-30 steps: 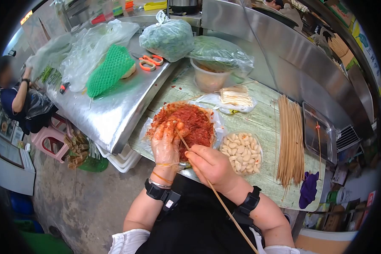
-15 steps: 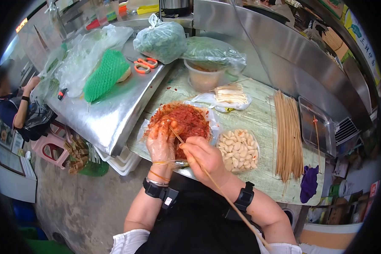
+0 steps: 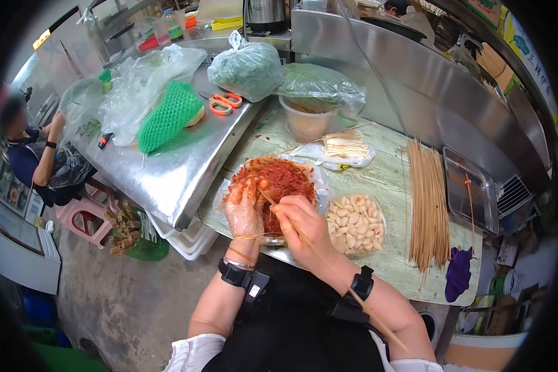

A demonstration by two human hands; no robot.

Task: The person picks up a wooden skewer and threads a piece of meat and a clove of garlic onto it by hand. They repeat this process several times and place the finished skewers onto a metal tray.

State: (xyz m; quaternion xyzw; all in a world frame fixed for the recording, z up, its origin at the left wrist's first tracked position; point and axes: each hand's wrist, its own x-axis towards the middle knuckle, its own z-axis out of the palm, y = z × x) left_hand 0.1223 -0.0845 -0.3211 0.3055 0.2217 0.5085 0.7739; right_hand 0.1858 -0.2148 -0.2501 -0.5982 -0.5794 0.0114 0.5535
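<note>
My left hand [image 3: 244, 211] wears a clear plastic glove with rubber bands at the wrist. Its red-smeared fingers are closed over a heap of red-seasoned food [image 3: 285, 175] in a plastic-lined container; what they pinch is hidden. A long wooden skewer [image 3: 313, 243] is gripped in my bare right hand [image 3: 304, 229]. The skewer's upper tip meets the left fingertips, and its other end runs back along my right forearm. Just right of that hand, a clear tub holds peeled garlic cloves [image 3: 354, 224].
A bundle of skewers [image 3: 426, 208] lies on the right, beside a metal tray [image 3: 471, 186] holding one loaded skewer. Enoki mushrooms [image 3: 346, 144] and a plastic tub [image 3: 306, 122] stand behind. Orange-handled scissors [image 3: 225, 104] rest on the left steel table [image 3: 167, 186]. Another person [image 3: 34, 155] is at far left.
The whole view has shifted slightly, so the table contents sit a little further right and lower. Both hands keep nearly the same pose, with the skewer tip still at the left fingers.
</note>
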